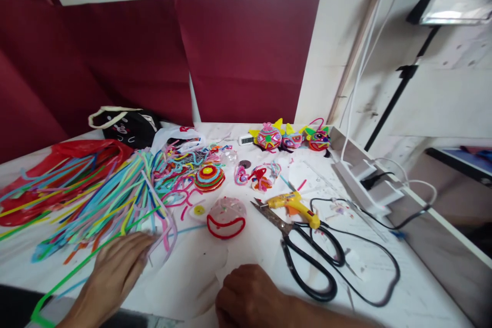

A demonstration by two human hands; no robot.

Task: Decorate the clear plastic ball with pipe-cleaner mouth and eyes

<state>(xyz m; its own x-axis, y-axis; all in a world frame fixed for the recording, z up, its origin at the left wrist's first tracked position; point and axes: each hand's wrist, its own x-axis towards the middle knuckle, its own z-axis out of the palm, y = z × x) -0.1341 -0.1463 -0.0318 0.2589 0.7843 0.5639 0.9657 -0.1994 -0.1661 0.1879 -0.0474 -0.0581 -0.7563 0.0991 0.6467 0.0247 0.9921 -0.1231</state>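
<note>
My left hand (121,261) is at the near edge of a large pile of colored pipe cleaners (126,189). Its fingers are pressed together and bent, with their tips against a lilac pipe cleaner; whether they grip it is hidden. My right hand (249,294) rests on the table as a fist, knuckles up, and its inside cannot be seen. Just beyond it lies a clear plastic dome (226,215) with a red pipe cleaner bent into a crescent on its near side. Large black-handled scissors (286,228) lie open to the right, touching a yellow glue gun (294,205).
Behind the dome sits a striped pipe-cleaner disc (209,178). Decorated round faces (269,137) stand along the back. A red plastic bag (92,151) and a black bag (128,128) are at left. The glue gun's cord runs to a power strip (365,184) at right.
</note>
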